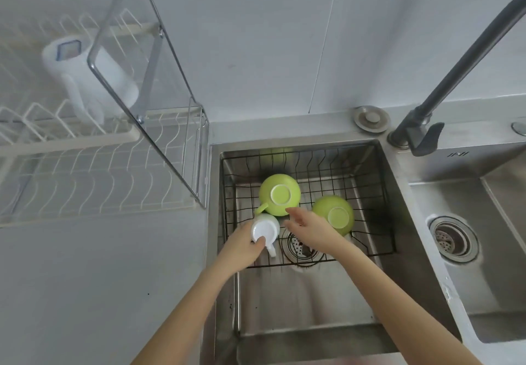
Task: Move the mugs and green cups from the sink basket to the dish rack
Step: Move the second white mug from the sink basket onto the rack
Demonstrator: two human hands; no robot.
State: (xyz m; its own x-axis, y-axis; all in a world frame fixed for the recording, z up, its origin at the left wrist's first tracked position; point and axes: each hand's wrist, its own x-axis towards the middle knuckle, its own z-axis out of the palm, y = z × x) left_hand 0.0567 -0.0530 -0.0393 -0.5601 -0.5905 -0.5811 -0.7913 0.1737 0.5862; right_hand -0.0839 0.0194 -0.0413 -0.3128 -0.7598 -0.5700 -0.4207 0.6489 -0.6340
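Note:
A black wire sink basket [367, 182] sits in the left sink bowl. Two green cups lie upside down in it: one [280, 193] at the middle with its handle to the lower left, another [333, 215] to its right. A white mug [264, 229], also upside down, stands at the basket's front left, and my left hand [244, 246] is shut on it from the left side. My right hand [307, 225] hovers open between the two green cups, fingers spread toward the middle cup. The white dish rack [94, 174] stands on the counter to the left.
A white mug [88, 77] hangs upside down on the rack's upper tier. A metal frame [159, 108] rises at the rack's right end. The dark faucet [455, 74] arches over the sink divider. A second bowl with a drain [454, 239] lies on the right.

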